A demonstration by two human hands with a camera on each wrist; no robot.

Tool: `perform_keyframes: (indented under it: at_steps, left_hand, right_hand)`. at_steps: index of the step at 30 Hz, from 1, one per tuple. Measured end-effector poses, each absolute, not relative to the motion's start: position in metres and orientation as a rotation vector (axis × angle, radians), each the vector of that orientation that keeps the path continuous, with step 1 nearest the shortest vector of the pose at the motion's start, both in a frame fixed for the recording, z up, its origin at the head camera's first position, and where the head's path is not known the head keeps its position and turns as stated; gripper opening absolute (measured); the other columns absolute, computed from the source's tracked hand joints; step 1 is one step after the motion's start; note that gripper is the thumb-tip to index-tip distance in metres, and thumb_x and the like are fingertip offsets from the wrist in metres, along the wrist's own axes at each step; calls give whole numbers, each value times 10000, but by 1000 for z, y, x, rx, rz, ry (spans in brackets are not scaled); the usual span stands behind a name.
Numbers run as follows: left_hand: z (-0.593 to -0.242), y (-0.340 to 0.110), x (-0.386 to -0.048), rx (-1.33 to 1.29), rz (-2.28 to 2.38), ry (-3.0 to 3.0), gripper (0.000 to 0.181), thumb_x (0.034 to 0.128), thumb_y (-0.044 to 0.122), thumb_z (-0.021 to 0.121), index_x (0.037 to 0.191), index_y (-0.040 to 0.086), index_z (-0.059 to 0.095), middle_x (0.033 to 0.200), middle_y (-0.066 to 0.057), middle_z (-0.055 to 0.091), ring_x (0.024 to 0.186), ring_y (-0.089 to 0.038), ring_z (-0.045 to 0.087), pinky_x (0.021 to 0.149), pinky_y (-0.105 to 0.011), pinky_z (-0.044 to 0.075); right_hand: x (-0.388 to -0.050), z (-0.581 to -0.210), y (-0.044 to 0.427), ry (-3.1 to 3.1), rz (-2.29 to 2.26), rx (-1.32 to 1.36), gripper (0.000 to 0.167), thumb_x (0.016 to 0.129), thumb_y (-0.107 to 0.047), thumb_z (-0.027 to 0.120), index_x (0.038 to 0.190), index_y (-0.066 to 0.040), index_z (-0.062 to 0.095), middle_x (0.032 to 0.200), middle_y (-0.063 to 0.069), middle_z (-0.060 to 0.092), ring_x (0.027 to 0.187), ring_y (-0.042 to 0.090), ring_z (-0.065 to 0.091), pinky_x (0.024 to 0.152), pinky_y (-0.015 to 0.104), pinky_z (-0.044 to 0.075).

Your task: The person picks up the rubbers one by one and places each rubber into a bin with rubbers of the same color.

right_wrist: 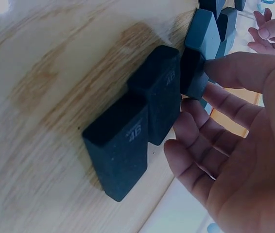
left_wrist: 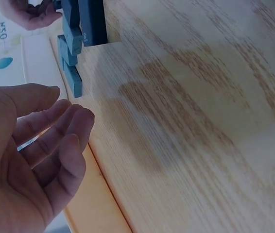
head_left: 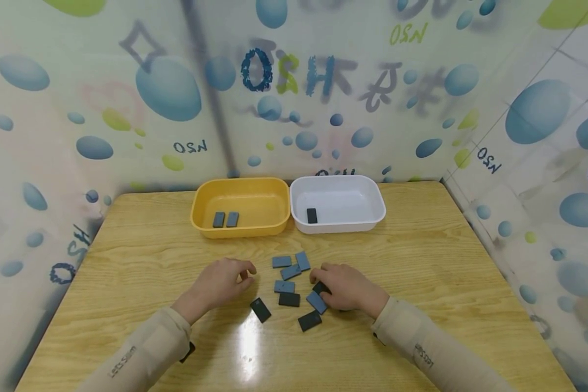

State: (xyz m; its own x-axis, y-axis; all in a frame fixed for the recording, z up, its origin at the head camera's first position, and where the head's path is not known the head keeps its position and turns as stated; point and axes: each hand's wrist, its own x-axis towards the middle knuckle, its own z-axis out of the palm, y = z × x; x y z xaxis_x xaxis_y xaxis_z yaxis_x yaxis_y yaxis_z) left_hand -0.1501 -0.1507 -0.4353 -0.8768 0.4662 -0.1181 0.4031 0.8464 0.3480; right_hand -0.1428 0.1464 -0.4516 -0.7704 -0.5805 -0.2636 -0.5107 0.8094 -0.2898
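Note:
My right hand [head_left: 345, 288] is at the right of a loose group of erasers and pinches a black eraser [right_wrist: 192, 76] between thumb and forefinger. A blue-grey eraser [head_left: 316, 302] lies against that one. Two more black erasers, one marked 4B [right_wrist: 120, 145], lie beside the hand in the right wrist view. My left hand [head_left: 221, 284] hovers left of the group, fingers loosely bent, holding nothing. Nearest to it are a blue-grey eraser [head_left: 281, 262] and a black eraser [head_left: 261, 310].
At the back of the wooden table [head_left: 142, 245], a yellow tray [head_left: 245, 233] holds two blue-grey erasers. Touching it on the right, a white tray [head_left: 343, 226] holds one black eraser. A patterned curtain [head_left: 284, 125] hangs behind. One black eraser [head_left: 188, 353] is partly under the left sleeve.

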Motion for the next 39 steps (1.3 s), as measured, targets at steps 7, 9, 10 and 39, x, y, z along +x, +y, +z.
perform_keyframes:
  at_steps: [7, 9, 10, 39]
  left_hand:
    - [-436, -151, -151, 668, 475, 2834, 144, 905, 229, 675, 1021, 159, 721, 834, 44, 710, 710, -88, 621, 655, -324, 509]
    - [-436, -151, -151, 665, 475, 2836, 143, 905, 235, 676, 1019, 162, 722, 834, 45, 712, 711, -90, 625, 659, -327, 512]
    - [-436, -151, -151, 660, 475, 2835, 144, 905, 238, 676, 1019, 164, 722, 834, 46, 712, 711, -90, 625, 660, -327, 511]
    - [-438, -150, -152, 645, 478, 2828, 140, 908, 240, 672, 1016, 168, 723, 832, 52, 707, 683, -65, 594, 634, -308, 492]
  right_hand:
    - [-143, -452, 146, 2713, -263, -879, 218, 908, -182, 653, 1122, -215, 623, 1003, -1, 595, 753, 135, 571, 688, 319, 497]
    - [-143, -452, 146, 2718, -252, -888, 216, 911, -184, 653, 1122, -223, 622, 1006, 2, 593, 751, 138, 574, 683, 317, 496]
    - [-143, -452, 146, 2717, -249, -888, 218, 911, -190, 655, 1123, -225, 622, 1006, 2, 592, 750, 138, 573, 680, 317, 494]
    - [-148, -445, 147, 2740, -288, -819, 251, 884, -261, 667, 1130, -236, 624, 1001, -22, 590, 683, 97, 500, 609, 288, 455]
